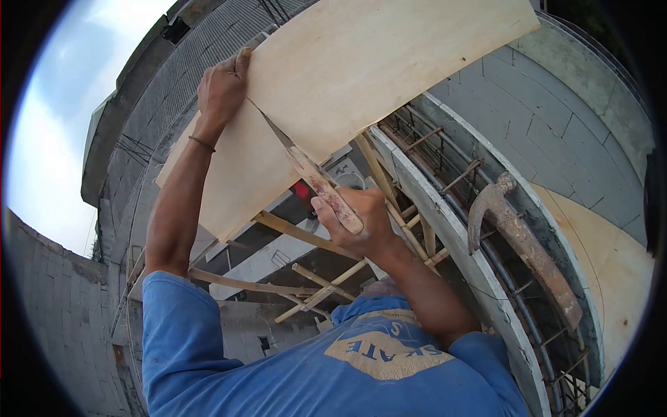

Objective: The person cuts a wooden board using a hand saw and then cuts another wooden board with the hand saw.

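A pale plywood sheet (pixel 361 76) spans the upper middle of the view, with a cut line running through it. My left hand (pixel 224 87) grips its far left edge beside the cut, fingers curled over the side. Closed round the worn wooden handle of a handsaw (pixel 323 187), my right hand (pixel 365 219) is near the sheet's close edge. The thin saw blade sits in the cut and points away to the upper left. A narrower plywood part (pixel 240 174) lies left of the blade.
A rusty claw hammer (pixel 531 243) lies across the rebar (pixel 451 177) inside curved formwork (pixel 445 215) on the right. Wooden poles (pixel 313 292) cross below the sheet. Grey block walls (pixel 55 299) curve around, and another plywood piece (pixel 590 264) is at far right.
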`<state>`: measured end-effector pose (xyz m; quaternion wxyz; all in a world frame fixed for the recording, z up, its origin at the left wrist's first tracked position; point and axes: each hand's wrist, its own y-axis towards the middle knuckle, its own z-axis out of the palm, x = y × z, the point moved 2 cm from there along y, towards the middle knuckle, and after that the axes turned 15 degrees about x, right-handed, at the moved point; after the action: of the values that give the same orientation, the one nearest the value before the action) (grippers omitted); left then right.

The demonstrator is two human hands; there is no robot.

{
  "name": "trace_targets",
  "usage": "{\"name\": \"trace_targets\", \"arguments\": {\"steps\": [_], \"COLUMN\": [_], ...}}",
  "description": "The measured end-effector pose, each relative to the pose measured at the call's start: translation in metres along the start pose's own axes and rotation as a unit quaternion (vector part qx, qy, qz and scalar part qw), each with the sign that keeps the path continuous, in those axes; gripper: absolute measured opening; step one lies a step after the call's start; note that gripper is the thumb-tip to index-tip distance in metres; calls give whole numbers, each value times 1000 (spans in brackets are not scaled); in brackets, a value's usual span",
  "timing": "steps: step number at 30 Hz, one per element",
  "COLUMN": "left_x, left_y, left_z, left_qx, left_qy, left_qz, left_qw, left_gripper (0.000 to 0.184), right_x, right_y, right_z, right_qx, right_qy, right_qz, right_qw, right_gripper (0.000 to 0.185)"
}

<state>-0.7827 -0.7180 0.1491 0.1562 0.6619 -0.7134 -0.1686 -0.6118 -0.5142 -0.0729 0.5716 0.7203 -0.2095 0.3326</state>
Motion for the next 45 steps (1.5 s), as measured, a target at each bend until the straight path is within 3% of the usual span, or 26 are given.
{"name": "trace_targets", "arguments": {"steps": [4, 7, 10, 13, 16, 20, 23, 26, 28, 30, 33, 35, 36, 38, 41, 45], "left_x": [8, 29, 27, 9, 7, 18, 32, 19, 12, 14, 8, 16, 18, 19, 6, 6], "left_y": [4, -3, -11, -13, -7, -1, 3, 1, -4, -7, -6, -15, -8, -5, -3, -8], "left_z": [6, 28, 31, 10, 4, 15, 29, 23, 11, 8, 7, 4, 3, 14, 10, 4], "left_qx": [55, 11, -29, 12, 16, 52, -9, 31, 39, 11, 0, 49, 37, -16, 6, -34], "left_qy": [4, -12, -10, -19, -10, -13, -30, -11, -10, -9, -18, -18, -22, -16, -18, -3], "left_qz": [-32, -36, -50, -53, -42, -48, -32, -71, -70, -64, -41, -75, -79, -37, -59, -22], "left_qw": [998, 999, 998, 998, 999, 997, 999, 997, 997, 998, 999, 996, 996, 999, 998, 999], "left_gripper": [63, 65, 60, 62, 63, 64, 65, 66, 67, 66, 69, 64, 64, 63, 62, 63], "right_x": [-4, 6, 23, 15, -1, 3, 21, 14, 10, 1, -1, 5, -4, 1, 12, -1], "right_y": [-67, -124, -111, -46, -6, -79, -137, -112, -51, 0, -8, -54, -99, -163, -170, -50], "right_z": [-10, -22, -38, -35, -8, -26, -47, -47, -36, -10, -1, -17, -27, -45, -59, -18], "right_qx": [0, -25, -1, 51, 12, 32, -26, -8, 42, 30, 0, 17, 56, -1, 72, 38], "right_qy": [-10, -26, -32, -8, -7, -49, -14, -53, -35, -48, -79, -65, -71, -69, -89, -76], "right_qz": [-4, -24, -42, 13, 3, 10, -13, -28, 24, 8, -30, -35, -30, -74, -62, -30], "right_qw": [1000, 999, 999, 999, 1000, 998, 999, 998, 998, 998, 996, 997, 995, 995, 992, 996], "right_gripper": [14, 17, 21, 15, 19, 15, 17, 19, 21, 23, 21, 21, 20, 33, 29, 21]}}
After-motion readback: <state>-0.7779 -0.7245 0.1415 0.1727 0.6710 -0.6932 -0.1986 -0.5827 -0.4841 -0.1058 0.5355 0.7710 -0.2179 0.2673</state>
